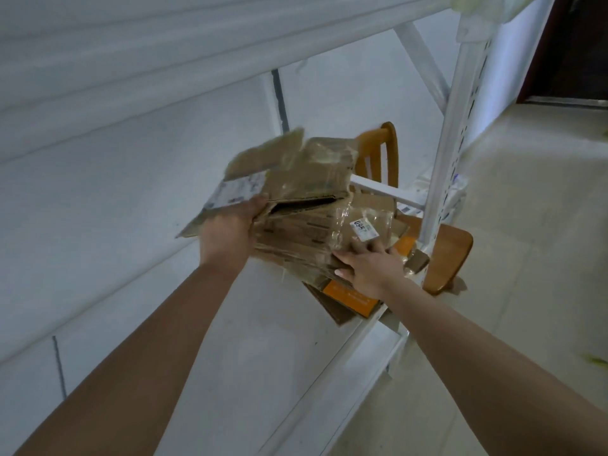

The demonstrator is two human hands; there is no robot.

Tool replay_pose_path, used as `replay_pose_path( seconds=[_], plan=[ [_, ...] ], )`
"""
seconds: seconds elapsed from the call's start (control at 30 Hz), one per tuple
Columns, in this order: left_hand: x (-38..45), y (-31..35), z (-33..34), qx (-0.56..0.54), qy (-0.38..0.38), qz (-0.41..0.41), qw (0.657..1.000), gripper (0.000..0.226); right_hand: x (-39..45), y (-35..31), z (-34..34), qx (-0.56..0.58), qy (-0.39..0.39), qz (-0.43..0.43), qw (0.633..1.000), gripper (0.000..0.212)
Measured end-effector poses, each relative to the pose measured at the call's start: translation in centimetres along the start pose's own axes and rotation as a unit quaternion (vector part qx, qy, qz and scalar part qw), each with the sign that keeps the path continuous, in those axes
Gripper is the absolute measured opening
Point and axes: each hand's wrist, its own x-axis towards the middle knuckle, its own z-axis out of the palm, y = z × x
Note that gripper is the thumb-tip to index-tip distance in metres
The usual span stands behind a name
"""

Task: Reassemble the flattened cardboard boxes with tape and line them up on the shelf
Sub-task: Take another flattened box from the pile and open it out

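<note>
A stack of flattened brown cardboard boxes (306,245) lies at the right end of a white shelf board (204,307). My left hand (230,225) grips the top flattened box (296,172), which is lifted and tilted, a white label at its left end. On the stack's near right corner rests my right hand (368,264), fingers spread flat over a taped box with a barcode sticker (363,230). An orange-printed flat box (348,296) sticks out underneath, over the shelf's front edge.
White metal shelving: an upright post (450,133) stands right of the stack, and an upper shelf (164,51) hangs overhead. A wooden chair (441,255) stands behind the post. Pale tiled floor (526,225) spreads to the right, with a dark doorway (572,47) at top right.
</note>
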Motion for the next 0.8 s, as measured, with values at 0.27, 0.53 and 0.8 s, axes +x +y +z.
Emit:
replay_pose_path(
  seconds=[0.27,0.53,0.8],
  plan=[
    [-3.2,-3.6,-2.9,0.105,-0.002,-0.099,0.990,0.037,0.0,-0.7,0.8,-0.040,0.077,0.015,0.996,0.055],
    [-8.3,-1.5,-3.6,0.100,0.025,-0.081,0.991,0.045,-0.2,-2.7,-0.5,0.024,0.166,0.042,0.985,0.065],
    [-13.6,-2.3,-6.7,0.111,0.100,-0.015,0.989,0.061,-3.2,-8.0,-4.0,0.415,0.334,-0.175,0.828,0.040]
  ],
)
